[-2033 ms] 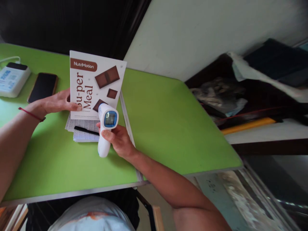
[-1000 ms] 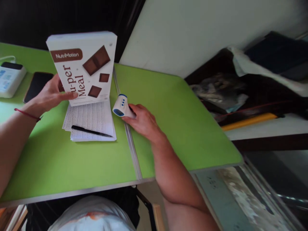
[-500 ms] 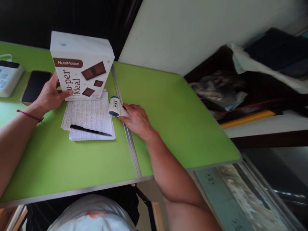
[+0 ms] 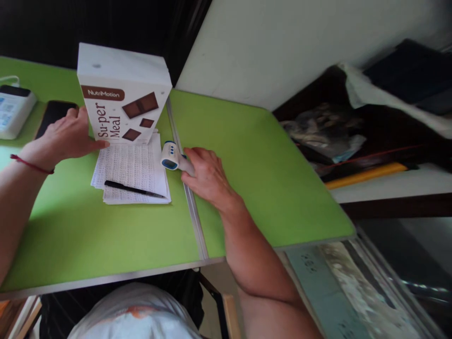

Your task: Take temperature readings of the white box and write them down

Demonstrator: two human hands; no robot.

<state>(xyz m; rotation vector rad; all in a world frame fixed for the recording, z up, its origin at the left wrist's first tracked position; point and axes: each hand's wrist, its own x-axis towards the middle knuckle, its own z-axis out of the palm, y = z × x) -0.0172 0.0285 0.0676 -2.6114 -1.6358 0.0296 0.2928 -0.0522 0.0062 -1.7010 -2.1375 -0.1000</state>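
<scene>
A white NutriMotion "Su-per Meal" box (image 4: 141, 132) stands upright at the back edge of the sheets of paper (image 4: 137, 162). My left hand (image 4: 72, 134) is beside the box's lower left corner; its thumb stretches along the bottom front edge and its other fingers spread by the left side. The fingers look loose, not clamped on the cardboard. My right hand (image 4: 208, 176) is wrapped round the handle of a white and blue infrared thermometer (image 4: 171, 155), which lies low over the table just right of the papers. A black pen (image 4: 134, 189) rests across the top sheet.
A dark phone (image 4: 52, 115) lies behind my left hand, partly covered by it. At the far left is a white power bank or charger (image 4: 14, 113) with a cable. A metal seam (image 4: 192, 207) crosses the green table (image 4: 106, 245). Cluttered shelves (image 4: 325, 127) stand at right.
My left hand has loosened from the box and its thumb has slid down to the bottom edge, uncovering the "Su-per" lettering. The right hand keeps the thermometer, shifted slightly right in view.
</scene>
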